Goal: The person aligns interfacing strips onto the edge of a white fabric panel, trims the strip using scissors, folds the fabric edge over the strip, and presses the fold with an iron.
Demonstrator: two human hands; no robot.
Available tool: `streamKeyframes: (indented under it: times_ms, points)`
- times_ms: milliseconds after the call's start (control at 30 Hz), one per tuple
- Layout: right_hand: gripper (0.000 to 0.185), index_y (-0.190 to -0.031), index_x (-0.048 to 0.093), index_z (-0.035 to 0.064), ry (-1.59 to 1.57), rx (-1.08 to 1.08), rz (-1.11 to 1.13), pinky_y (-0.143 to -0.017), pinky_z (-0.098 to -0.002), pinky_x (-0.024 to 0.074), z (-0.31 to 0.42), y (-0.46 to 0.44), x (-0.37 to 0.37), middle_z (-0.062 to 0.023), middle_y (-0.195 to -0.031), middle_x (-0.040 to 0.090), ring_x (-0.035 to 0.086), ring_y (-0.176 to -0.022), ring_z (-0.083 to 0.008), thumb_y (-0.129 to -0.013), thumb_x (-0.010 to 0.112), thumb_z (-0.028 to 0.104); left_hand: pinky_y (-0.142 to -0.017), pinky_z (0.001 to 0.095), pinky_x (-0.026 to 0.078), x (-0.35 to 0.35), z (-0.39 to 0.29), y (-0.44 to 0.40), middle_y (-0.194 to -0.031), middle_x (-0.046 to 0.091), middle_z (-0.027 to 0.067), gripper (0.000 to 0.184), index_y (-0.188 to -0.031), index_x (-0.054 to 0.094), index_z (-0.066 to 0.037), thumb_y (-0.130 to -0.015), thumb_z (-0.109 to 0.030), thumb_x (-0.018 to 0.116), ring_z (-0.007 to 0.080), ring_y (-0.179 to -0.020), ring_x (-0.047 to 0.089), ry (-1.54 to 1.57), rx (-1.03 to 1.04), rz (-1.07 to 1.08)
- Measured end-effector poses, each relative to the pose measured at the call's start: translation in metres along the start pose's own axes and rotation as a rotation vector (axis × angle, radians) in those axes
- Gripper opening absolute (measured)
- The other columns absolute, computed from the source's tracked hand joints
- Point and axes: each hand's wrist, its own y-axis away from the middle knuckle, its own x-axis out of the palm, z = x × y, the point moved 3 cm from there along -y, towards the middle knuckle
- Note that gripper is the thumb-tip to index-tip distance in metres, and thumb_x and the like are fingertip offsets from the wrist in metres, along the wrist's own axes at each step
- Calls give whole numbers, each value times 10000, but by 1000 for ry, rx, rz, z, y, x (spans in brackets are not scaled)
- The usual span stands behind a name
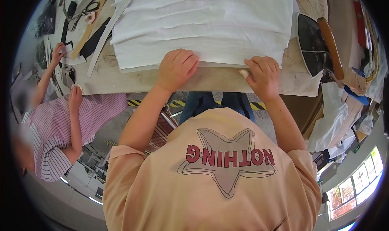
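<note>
White fabric (202, 28) lies in wrinkled layers over the worktable, its near edge facing me. My left hand (178, 69) is closed at the left-middle part of that edge, fingers curled down onto the cloth. Toward the right corner, my right hand (263, 75) has its fingers bent over the same edge. The right thumb, with a white wrap at its tip, sits just below the fingers. A thin greyish layer shows under the fabric's edge between both hands. What lies beneath my fingertips is hidden.
An iron (312, 44) with a wooden handle rests at the right. At the left are a wooden ruler (87, 34), a long pale strip (106, 32), black pieces and scissors (90, 7). Another person in a striped top (52, 158) works at the left end of the worktable (133, 82).
</note>
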Motion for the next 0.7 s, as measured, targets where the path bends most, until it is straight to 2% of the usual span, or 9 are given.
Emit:
streamKeyframes:
  times_ms: [200,367,700]
  points:
    - [219,-943,695,106,27,44,-27,-884,-415,433,-16,-6,-1,-41,-972,639,586,-958,-269,-730,729,73,-777,378,481,1,0,-4,-891,632,39,154,-924,625,-114,-792,-110,705,249,-866,617,98,-257,29]
    - [167,-908,679,95,26,157,-27,-853,-408,422,-21,-18,-6,-53,-945,638,582,-951,-277,-747,723,84,-773,381,472,2,5,-14,-885,634,40,139,-935,624,-109,-821,-132,700,252,-853,615,40,-281,-7]
    - [136,-860,648,85,120,310,71,-839,-416,416,-26,-33,-6,-56,-897,617,572,-926,-287,-766,731,139,-752,383,454,10,22,-22,-861,624,27,130,-932,626,-124,-832,-167,697,239,-822,603,-29,-174,-17]
